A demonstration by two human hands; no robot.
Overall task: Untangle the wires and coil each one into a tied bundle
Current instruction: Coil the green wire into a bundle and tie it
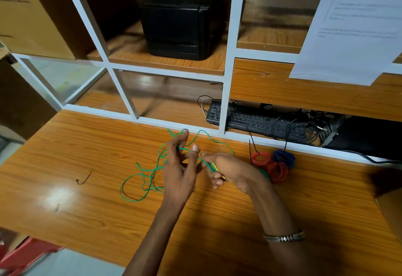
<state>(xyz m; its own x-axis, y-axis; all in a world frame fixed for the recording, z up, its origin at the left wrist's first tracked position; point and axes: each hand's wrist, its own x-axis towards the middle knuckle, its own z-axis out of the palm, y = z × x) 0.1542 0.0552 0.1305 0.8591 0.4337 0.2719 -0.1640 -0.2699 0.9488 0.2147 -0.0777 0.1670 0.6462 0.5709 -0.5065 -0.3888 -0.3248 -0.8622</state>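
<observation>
**Green wire half-gathered between two hands**

Green wire [139, 174] sprawls in loose, crossing loops on the wooden tabletop [87, 145], roughly mid-way along it and nearer the far edge than the near one. One stretch rises off the wood and arcs toward the white frame rail at the back before dropping to the hands, which suggests it is being drawn up a length at a time so the slack can fall free of its own crossings.

The right hand [228, 172] has its fingers [217, 183] curled around a small gathered bunch of the wire, where a yellow streak shows beside the green; it looks like the anchor for the coil. The left hand [179, 169] is raised with fingers [185, 138] spread and mostly straight, strands passing across and between them, apparently combing and guiding the wire rather than clamping it.

Just beyond the right hand, toward the far right of the tabletop, lie finished work: two red coils [269, 164] and a blue bundle [283, 158], touching one another, black ties sticking up from them. Parked there, they stay out of the loose loops.

A short black tie scrap [83, 179] lies alone toward the left. Behind the rail sits a black keyboard [256, 121].
</observation>
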